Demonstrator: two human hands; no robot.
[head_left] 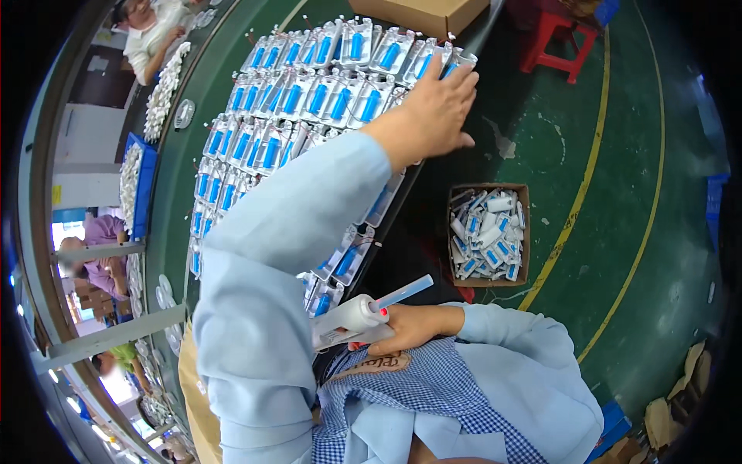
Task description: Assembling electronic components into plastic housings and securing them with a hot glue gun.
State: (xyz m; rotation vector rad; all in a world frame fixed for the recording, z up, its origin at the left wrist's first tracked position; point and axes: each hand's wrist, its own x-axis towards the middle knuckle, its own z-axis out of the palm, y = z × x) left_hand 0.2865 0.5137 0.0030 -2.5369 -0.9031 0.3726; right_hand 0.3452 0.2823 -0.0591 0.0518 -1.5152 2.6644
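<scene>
- Your left hand [435, 107] is stretched over the far right end of the rows, palm down, fingers long and loosely spread, thumb standing out; you have it apart rather than gripping, and whether the fingertips touch the pieces beneath cannot be told.
- Your right hand [410, 329] lies near, in front of your body, clamped around a smooth white plastic bottle [348, 319].
- Your bottle tilts, its slim, translucent bluish nozzle [407, 291] pointing right and slightly away from you.
- Before you, shallow white shells [342, 103], glossy and round-cornered, lie in close rows, reaching from beside the bottle to the far end.
- Inside them sit smooth blue cylinders [318, 99], with thin wires at the shell ends.
- To your right, an open brown cardboard carton [526, 224] on the smooth green floor [568, 267] holds jumbled white-and-blue pieces [488, 236].
- Far right stands a red plastic stool [550, 39].
- Your checked woven apron [421, 390] overlaps soft, creased pale-blue sleeves [267, 301].
</scene>
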